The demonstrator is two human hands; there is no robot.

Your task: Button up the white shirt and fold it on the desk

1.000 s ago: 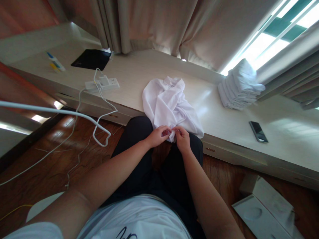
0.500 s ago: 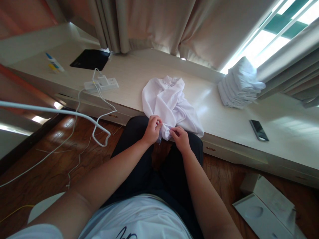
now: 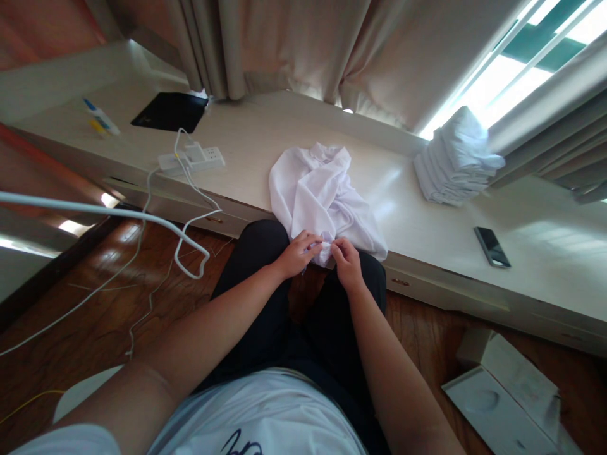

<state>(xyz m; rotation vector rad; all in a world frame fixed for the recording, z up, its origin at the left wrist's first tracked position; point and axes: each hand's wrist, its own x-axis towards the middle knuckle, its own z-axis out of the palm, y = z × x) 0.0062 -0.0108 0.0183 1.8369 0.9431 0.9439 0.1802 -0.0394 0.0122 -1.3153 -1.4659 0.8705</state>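
Observation:
A crumpled white garment (image 3: 318, 194) lies on the long pale counter (image 3: 265, 136) and hangs over its front edge toward my lap. My left hand (image 3: 298, 253) pinches the hanging edge of the garment from the left. My right hand (image 3: 347, 263) pinches the same edge from the right, fingertips almost touching the left hand's. Both hands sit just below the counter edge, above my dark trousers.
A stack of folded white cloth (image 3: 454, 161) sits at the back right by the window. A dark phone (image 3: 492, 246) lies on the counter's right. A white power strip (image 3: 192, 158) with cables, a black pad (image 3: 169, 112) and a small tube (image 3: 100, 117) are at left. Open white boxes (image 3: 506, 395) lie on the wooden floor.
My left hand shifted along the garment's edge, up toward the counter and then back beside the right hand. The fingers of both hands have regripped the cloth; the garment barely moved.

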